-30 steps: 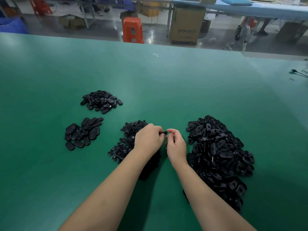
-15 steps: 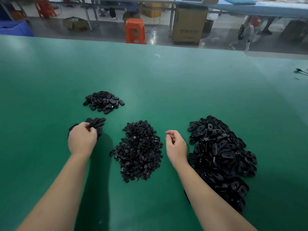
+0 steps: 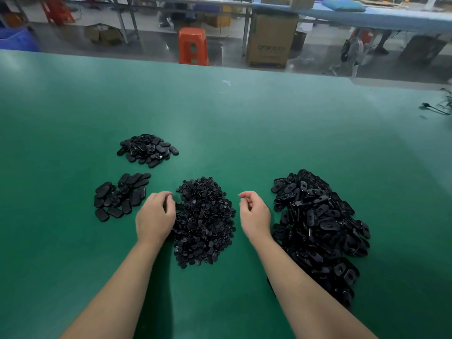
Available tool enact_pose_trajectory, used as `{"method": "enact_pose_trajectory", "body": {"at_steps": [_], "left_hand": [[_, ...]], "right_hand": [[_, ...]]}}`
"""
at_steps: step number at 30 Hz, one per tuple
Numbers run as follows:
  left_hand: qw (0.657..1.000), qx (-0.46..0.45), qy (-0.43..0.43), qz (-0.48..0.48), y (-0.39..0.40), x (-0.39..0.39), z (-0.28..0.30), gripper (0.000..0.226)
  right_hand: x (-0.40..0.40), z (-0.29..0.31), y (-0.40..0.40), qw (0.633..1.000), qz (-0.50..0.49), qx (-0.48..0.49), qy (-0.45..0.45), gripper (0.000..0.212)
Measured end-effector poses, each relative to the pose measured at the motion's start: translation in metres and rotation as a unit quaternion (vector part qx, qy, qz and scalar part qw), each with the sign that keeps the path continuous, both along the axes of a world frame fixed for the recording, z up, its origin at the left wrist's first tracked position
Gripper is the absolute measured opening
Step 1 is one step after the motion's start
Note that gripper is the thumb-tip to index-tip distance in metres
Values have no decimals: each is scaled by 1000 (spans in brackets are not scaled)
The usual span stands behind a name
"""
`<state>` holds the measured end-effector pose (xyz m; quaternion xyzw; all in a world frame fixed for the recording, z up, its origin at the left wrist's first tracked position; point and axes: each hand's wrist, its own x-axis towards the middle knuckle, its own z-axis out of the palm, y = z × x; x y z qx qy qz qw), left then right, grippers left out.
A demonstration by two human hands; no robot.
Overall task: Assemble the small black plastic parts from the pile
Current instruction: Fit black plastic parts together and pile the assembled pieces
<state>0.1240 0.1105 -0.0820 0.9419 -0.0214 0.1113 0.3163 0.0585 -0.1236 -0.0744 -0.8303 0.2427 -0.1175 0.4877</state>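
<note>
Four heaps of black plastic parts lie on the green table [image 3: 244, 123]. A pile of tiny round pieces [image 3: 205, 221] sits in the middle. A big pile of oval shells [image 3: 318, 221] is on the right. Two smaller heaps of ovals lie at the left [image 3: 119, 194] and the far left [image 3: 148, 150]. My left hand [image 3: 155, 216] rests at the left edge of the tiny-piece pile, fingertips curled down onto it; I cannot see whether they pinch a piece. My right hand [image 3: 254, 214] hovers between the middle and right piles, fingers loosely curled and holding nothing.
Beyond the table's far edge stand an orange stool [image 3: 193, 46], a cardboard box [image 3: 270, 40] and other benches. A black cable [image 3: 433, 107] lies at the table's right edge. Bare green surface surrounds the piles.
My two hands, first joined on a part at the centre, came apart. My left hand went to the left oval heap, then returned to the tiny-piece pile. My right hand barely moved.
</note>
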Motion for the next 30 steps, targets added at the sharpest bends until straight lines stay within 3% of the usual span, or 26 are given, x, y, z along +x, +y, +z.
{"method": "enact_pose_trajectory", "body": {"at_steps": [8,11,13,17,20,30], "left_hand": [[999,30,12,-21,0,-3,-1,22],[999,41,9,-35,0,-5,2,21],[998,54,6,-43,-1,-6,3,23],[995,74,-2,-61,-2,-7,5,24],[995,75,-1,-67,0,-7,3,22],[995,71,7,-76,0,-6,5,15]], "right_hand": [[9,29,-16,992,87,32,82,15],[11,46,-45,966,125,-188,125,22],[10,56,-68,900,155,-359,191,31],[3,62,-95,816,175,-483,264,36],[-2,61,-101,799,176,-508,270,29],[-5,71,-102,791,164,-516,284,19]]}}
